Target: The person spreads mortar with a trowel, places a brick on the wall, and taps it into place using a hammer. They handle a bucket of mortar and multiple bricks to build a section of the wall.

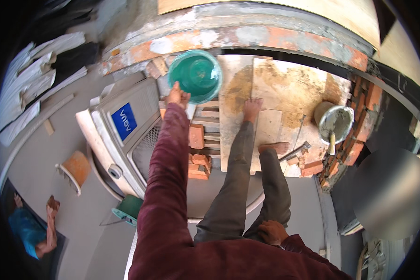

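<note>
My left hand (177,96) reaches far forward in a maroon sleeve and grips the near rim of a green plastic bucket (196,74), which sits by the brick ledge. My right hand (271,232) rests on my right thigh, fingers curled, holding nothing. My bare feet stand on a stained wooden board (284,88) laid over bricks.
A metal pan of grey mortar (336,122) with a trowel (332,140) in it sits at the right beside a red brick wall (359,121). Loose bricks (198,154) are stacked under the board. A white appliance casing (121,135) lies left. Another person (32,228) stands below, lower left.
</note>
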Available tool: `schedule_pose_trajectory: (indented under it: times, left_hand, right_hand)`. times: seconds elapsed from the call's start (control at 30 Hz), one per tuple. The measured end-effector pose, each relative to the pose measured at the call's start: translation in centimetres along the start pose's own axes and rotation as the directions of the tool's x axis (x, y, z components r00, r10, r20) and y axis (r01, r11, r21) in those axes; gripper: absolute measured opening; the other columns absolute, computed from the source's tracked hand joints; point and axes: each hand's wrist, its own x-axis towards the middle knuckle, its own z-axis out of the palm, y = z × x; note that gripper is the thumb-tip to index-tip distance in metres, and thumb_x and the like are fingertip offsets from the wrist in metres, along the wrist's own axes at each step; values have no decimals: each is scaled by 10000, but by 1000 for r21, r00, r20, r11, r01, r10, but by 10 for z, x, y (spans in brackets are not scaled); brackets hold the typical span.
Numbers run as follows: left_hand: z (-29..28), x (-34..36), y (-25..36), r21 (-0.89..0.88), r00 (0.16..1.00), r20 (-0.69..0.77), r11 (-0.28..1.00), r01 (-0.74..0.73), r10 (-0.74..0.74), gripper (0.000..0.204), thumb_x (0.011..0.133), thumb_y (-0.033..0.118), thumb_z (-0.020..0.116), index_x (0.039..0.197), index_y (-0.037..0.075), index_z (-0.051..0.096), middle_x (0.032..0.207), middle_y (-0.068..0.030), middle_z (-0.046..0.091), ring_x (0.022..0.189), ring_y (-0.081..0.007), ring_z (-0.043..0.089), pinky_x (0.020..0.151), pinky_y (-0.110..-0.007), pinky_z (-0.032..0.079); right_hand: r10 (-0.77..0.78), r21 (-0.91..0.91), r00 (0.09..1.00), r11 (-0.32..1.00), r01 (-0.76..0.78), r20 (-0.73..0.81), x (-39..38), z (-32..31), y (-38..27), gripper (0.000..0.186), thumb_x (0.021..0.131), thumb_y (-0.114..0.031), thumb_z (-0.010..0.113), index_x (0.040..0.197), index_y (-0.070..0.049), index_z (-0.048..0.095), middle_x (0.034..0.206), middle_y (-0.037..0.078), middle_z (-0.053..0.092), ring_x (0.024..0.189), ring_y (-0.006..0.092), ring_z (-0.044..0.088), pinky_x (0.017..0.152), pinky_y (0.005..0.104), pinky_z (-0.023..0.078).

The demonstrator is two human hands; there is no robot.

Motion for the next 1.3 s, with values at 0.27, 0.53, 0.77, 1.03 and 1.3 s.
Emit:
schedule_pose_trajectory:
  times: [0.27,0.53,0.77,1.03,1.3]
  left_hand:
    - [17,-12,-17,82,988,3,985,-154,154,204,974,295,609,891,130,522,688,13,450,589,-86,498,548,-253,504]
    - [7,19,-48,508,878,-96,781,-362,469,579,814,421,760,1164,-4,580,1006,-131,635,906,-262,599,816,-364,462]
    - [-20,-194,-112,441,459,886,187,-878,65,621,826,373,747,1291,21,534,1309,-184,551,1246,-362,495,1065,-430,372]
    - [-49,-377,-177,171,63,627,59,-983,-776,97,896,220,593,897,129,628,892,-52,669,964,-281,633,952,-489,427]
    - [156,-299,-189,399,8,394,163,-902,-919,192,946,224,603,951,32,600,774,-90,606,767,-198,624,736,-335,489]
  right_hand:
    - [3,-114,999,993,3,53,5,-1,-14,152,816,-223,654,907,-103,629,872,79,627,862,307,611,751,436,491]
    - [-35,-222,996,974,53,83,1,-9,3,145,796,-218,660,900,-121,636,858,80,620,840,312,610,735,444,488]
    - [-28,-352,981,935,-42,-190,-37,0,-13,104,774,-180,652,871,-147,630,834,46,584,855,258,579,760,408,435]
    - [-41,181,996,982,55,-78,-35,41,62,145,822,-207,631,914,-96,654,904,93,675,916,334,638,819,438,505]
    - [559,340,85,611,-715,-825,29,-183,380,484,907,-316,629,1263,-54,431,1181,230,591,1166,384,556,925,469,484]
